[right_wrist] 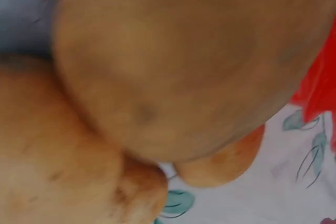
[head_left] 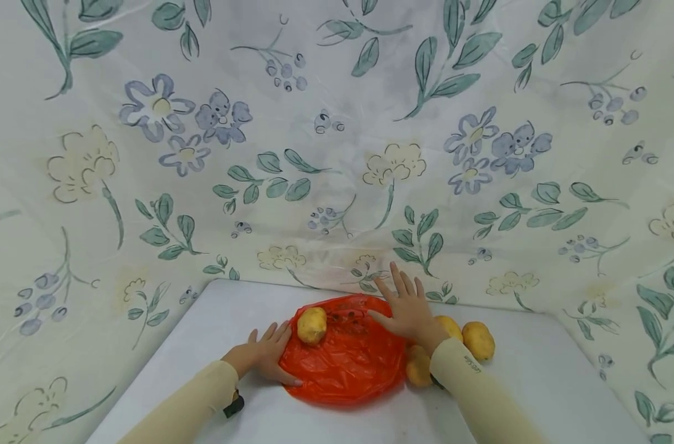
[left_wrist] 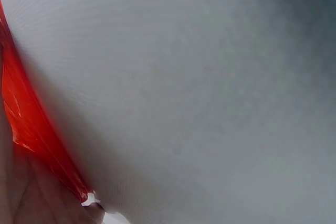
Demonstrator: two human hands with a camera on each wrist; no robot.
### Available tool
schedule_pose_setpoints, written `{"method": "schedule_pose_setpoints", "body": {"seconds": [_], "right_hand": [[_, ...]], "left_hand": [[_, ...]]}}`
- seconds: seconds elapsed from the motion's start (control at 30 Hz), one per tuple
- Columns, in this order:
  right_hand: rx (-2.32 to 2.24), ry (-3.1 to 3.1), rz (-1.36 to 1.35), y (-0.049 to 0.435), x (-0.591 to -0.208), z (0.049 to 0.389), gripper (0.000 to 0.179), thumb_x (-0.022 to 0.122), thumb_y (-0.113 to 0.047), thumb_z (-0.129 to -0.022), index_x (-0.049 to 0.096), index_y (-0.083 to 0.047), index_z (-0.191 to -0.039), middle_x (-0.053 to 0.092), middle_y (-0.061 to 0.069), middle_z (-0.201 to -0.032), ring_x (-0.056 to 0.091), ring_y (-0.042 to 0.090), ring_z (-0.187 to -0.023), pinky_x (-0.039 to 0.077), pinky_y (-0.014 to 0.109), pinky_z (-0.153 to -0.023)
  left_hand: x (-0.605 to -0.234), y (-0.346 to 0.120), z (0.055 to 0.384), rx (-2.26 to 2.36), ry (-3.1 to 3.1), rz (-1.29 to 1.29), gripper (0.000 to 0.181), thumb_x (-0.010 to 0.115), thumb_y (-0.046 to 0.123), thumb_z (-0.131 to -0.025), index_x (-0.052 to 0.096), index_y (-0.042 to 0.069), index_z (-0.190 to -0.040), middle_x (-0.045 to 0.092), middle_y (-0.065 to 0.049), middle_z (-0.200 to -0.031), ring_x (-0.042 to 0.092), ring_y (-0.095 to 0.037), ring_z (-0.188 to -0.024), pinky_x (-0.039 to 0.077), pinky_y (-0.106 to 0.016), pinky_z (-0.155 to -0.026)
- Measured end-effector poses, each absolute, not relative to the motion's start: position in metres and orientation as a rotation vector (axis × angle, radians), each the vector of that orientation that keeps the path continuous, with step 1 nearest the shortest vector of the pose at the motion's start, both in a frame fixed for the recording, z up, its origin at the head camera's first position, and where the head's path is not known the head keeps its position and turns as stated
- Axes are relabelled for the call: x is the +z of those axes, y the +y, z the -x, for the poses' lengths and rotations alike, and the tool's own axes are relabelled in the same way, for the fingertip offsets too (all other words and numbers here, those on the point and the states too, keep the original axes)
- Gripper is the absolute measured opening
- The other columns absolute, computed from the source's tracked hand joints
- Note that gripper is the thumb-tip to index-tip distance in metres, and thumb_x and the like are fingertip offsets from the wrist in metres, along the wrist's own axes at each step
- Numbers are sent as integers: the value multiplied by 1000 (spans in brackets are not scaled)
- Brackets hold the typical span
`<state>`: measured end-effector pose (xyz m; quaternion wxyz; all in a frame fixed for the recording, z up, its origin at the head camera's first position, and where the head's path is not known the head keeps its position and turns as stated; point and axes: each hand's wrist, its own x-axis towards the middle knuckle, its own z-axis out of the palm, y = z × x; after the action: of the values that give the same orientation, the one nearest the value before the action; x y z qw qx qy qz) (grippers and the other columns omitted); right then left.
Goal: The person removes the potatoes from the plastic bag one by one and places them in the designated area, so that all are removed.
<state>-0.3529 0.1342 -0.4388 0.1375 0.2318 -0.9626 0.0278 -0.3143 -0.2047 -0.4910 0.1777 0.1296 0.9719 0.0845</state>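
A red plastic bag (head_left: pixel 348 370) lies spread on the table, with one potato (head_left: pixel 312 325) on its upper left part. My left hand (head_left: pixel 266 354) rests against the bag's left edge, fingers and thumb extended; in the left wrist view its palm (left_wrist: pixel 42 198) lies beside the red plastic (left_wrist: pixel 31 119). Over the bag's upper right edge, my right hand (head_left: pixel 410 314) has its fingers spread and holds nothing. Several potatoes (head_left: pixel 478 341) sit right of the bag, partly hidden by the right hand and forearm. A large blurred potato (right_wrist: pixel 194 61) fills much of the right wrist view.
The white table (head_left: pixel 542 382) ends at the back against a hanging floral sheet (head_left: pixel 337 154), which also rises at both sides. Dark wrist gear (head_left: pixel 234 404) shows under the left sleeve.
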Motion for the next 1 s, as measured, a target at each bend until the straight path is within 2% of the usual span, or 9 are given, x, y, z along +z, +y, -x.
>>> {"method": "schedule_pose_setpoints", "body": {"seconds": [0.27,0.47,0.77,1.0], "right_hand": [[116,-2814,-746,105,-437,349,81,40,-69,-94,20,-25,-159,-3,15,-167,18,40,-150,11,65,-119],[85,-2849,-762,82,-439,352,83,39,-73,-92,12,-32,-160,-8,10,-168,13,36,-153,7,61,-121],[96,-2870,-887,41,-453,348,90,41,-78,-87,13,-33,-159,-4,11,-168,13,36,-152,8,62,-121],[153,-2907,-920,21,-461,344,89,43,-78,-86,16,-35,-159,-2,8,-168,14,33,-153,9,60,-122]], "left_hand": [[-488,-204,311,229,2755,-365,128,75,75,-63,24,4,-156,17,-16,-165,11,-45,-150,7,-74,-114],[-485,-205,311,221,2764,-348,128,75,76,-63,23,5,-156,17,-15,-165,11,-44,-150,7,-73,-115],[-489,-205,310,221,2758,-360,127,73,78,-64,23,6,-156,18,-14,-165,11,-43,-151,8,-72,-115],[-489,-205,310,206,2761,-379,126,74,76,-63,25,7,-156,19,-14,-165,12,-43,-151,8,-73,-114]]}}
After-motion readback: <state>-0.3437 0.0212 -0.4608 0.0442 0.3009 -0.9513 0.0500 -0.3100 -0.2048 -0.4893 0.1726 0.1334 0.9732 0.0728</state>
